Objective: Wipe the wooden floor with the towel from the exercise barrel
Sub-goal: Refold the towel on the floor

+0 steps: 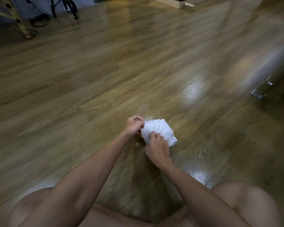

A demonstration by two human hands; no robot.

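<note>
Towel [159, 131], white and folded into a small pad, lies on the wooden floor [88, 79] directly in front of the person, between both hands. Left hand [134, 125] is at the towel's left edge, fingers curled, pinching the cloth at its upper left corner. Right hand [156, 147] lies on the towel's near edge, fingers bent and gripping the fabric; part of the cloth is hidden beneath it. Both forearms reach forward from the bottom of the view, with the person's bare knees [246, 202] low at either side.

No brand, label or writing can be read on the towel or anywhere else.

Surroundings: floor boards are glossy, with bright reflected patches to the right of the towel and near the right knee. Small pale specks lie on the floor just left of the towel. A light wooden frame leg [18, 18] stands at far left, with black tripod legs [70, 7] and dark cables beside it. A pale wooden base [187, 4] sits at the far top. A metal bracket [261, 91] stands at far right. Nothing lies between hands and towel.
</note>
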